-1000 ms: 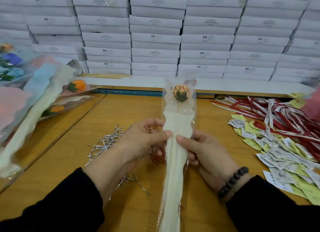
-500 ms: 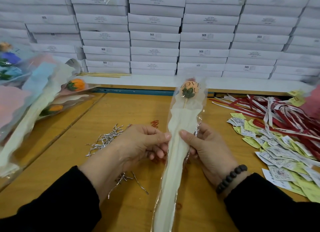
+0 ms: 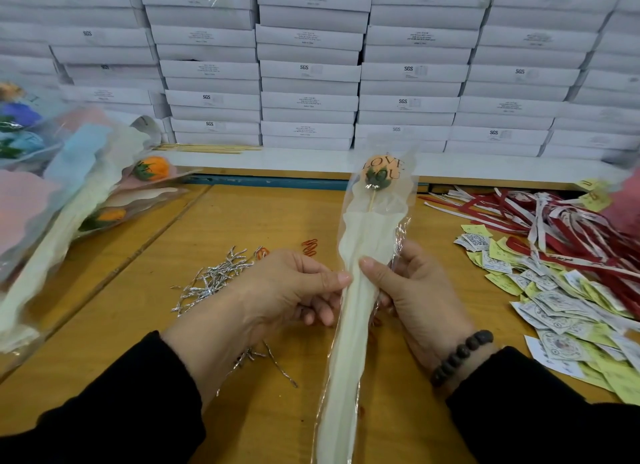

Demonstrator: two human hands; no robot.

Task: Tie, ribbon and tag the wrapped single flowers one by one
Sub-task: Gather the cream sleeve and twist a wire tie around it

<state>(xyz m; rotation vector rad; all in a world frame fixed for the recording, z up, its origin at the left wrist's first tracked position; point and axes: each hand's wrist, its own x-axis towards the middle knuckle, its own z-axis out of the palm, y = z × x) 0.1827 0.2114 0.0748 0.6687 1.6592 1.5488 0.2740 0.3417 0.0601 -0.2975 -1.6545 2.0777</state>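
Both hands, left hand (image 3: 277,290) and right hand (image 3: 415,290), fingers pinching wrapped flower (image 3: 363,290) | untied | twist ties (image 3: 214,280), ribbons (image 3: 554,228), tags (image 3: 554,304) waiting on surface.

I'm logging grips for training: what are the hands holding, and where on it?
Both the left hand and right hand pinch the wrapped flower at mid-length, below its bloom.
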